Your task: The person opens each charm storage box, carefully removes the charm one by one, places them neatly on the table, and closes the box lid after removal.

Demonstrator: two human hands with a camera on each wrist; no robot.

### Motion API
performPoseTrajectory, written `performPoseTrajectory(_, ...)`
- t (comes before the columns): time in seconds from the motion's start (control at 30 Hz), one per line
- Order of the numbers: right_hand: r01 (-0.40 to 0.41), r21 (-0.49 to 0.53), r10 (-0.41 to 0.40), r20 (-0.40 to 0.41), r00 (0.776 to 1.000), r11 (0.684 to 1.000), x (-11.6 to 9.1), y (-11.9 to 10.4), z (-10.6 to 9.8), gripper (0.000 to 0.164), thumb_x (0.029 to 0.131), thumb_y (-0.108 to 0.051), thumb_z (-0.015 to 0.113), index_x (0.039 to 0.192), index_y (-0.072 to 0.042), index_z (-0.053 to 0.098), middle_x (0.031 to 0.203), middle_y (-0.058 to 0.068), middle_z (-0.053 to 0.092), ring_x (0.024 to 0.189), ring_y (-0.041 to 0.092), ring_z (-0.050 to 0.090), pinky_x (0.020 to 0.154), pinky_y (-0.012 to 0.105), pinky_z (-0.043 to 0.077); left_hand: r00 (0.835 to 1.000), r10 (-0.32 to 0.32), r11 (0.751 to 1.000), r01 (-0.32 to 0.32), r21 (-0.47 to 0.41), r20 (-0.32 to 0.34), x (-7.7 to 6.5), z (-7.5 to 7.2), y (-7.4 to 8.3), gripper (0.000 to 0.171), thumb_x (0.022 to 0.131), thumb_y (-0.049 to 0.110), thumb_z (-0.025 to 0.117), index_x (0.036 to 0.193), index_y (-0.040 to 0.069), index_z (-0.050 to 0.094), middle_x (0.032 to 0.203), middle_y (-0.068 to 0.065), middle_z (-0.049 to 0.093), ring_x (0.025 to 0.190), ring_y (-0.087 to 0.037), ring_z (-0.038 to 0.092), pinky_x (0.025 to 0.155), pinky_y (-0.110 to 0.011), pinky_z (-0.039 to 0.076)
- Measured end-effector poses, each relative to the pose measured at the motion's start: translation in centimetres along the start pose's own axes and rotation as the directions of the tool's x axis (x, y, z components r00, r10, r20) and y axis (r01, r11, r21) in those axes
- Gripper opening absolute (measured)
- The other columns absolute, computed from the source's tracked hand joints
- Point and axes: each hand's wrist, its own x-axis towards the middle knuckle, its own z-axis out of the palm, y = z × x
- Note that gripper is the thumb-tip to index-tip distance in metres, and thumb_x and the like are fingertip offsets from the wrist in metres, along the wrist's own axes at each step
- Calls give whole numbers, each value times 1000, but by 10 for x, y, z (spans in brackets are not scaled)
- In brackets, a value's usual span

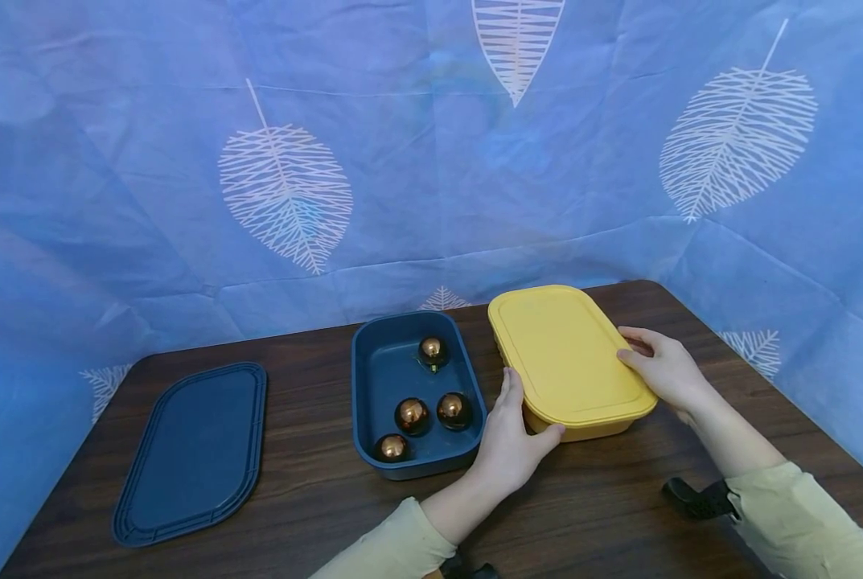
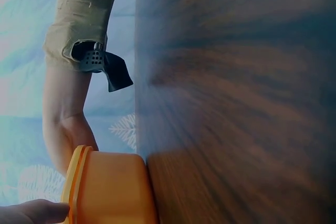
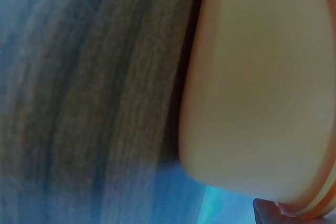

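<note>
A yellow lidded container [image 1: 572,354] stands on the dark wood table, its yellow lid [image 1: 565,346] covering the top. My left hand [image 1: 507,446] spans the near left corner, fingers straight along the side and thumb at the front rim. In the left wrist view that thumb [image 2: 50,211] touches the lid's edge. At the right edge, my right hand [image 1: 663,370] pinches the lid's rim, thumb on top and fingers at the side. Left of the container is an open blue container [image 1: 384,362] holding several shiny bronze ball ornaments [image 1: 412,416].
A blue lid [image 1: 195,450] lies flat at the table's left side. The wood table [image 1: 308,418] ends at a blue cloth backdrop [image 1: 402,161] with white leaf prints. A black strap piece [image 1: 699,498] sticks out from the right sleeve.
</note>
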Motion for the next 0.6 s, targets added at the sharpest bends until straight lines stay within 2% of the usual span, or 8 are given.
performPoseTrajectory(0.23, 18, 4, -18, -22, 1000, 1000, -2, -6, -2, 55, 104, -21, 41, 147, 8, 24, 138, 35, 35, 116, 42, 47, 70, 19, 52, 1000, 11, 1000, -11, 4, -15, 0, -1, 3, 91, 85, 25, 72, 151, -1, 15, 156, -15, 14, 141, -25, 20, 111, -39, 26)
performPoseTrajectory(0.3, 24, 4, -24, -30, 999, 1000, -3, -8, -4, 55, 104, -22, 41, 147, 7, 25, 138, 35, 35, 110, 31, 53, 70, 19, 52, 1000, 15, 1000, -15, -1, -18, -1, -1, 4, 91, 85, 24, 72, 151, -1, 15, 157, -15, 14, 141, -25, 20, 111, -39, 26)
performPoseTrajectory(0.37, 31, 17, -30, -33, 999, 999, -3, -10, -5, 55, 104, -22, 41, 148, 6, 24, 139, 34, 35, 101, 14, 57, 70, 20, 52, 1000, 17, 1000, -17, -5, -22, -2, -2, 6, 90, 85, 24, 72, 151, -1, 15, 157, -15, 13, 141, -24, 19, 111, -39, 26)
performPoseTrajectory(0.47, 39, 59, -37, -35, 999, 997, -3, -14, -8, 55, 103, -22, 42, 148, 4, 24, 139, 34, 35, 89, -8, 53, 70, 20, 53, 999, 15, 1000, -16, -9, -33, -3, -4, 9, 90, 86, 24, 72, 152, 1, 15, 157, -12, 13, 141, -23, 18, 111, -38, 25)
performPoseTrajectory(0.6, 43, 118, -39, -39, 998, 992, -3, -19, -9, 56, 103, -22, 44, 149, 3, 24, 140, 33, 34, 87, -14, 52, 71, 20, 53, 999, 17, 1000, -18, -22, -48, -5, -9, 12, 90, 85, 23, 73, 152, 3, 15, 157, -9, 13, 141, -21, 18, 111, -38, 25)
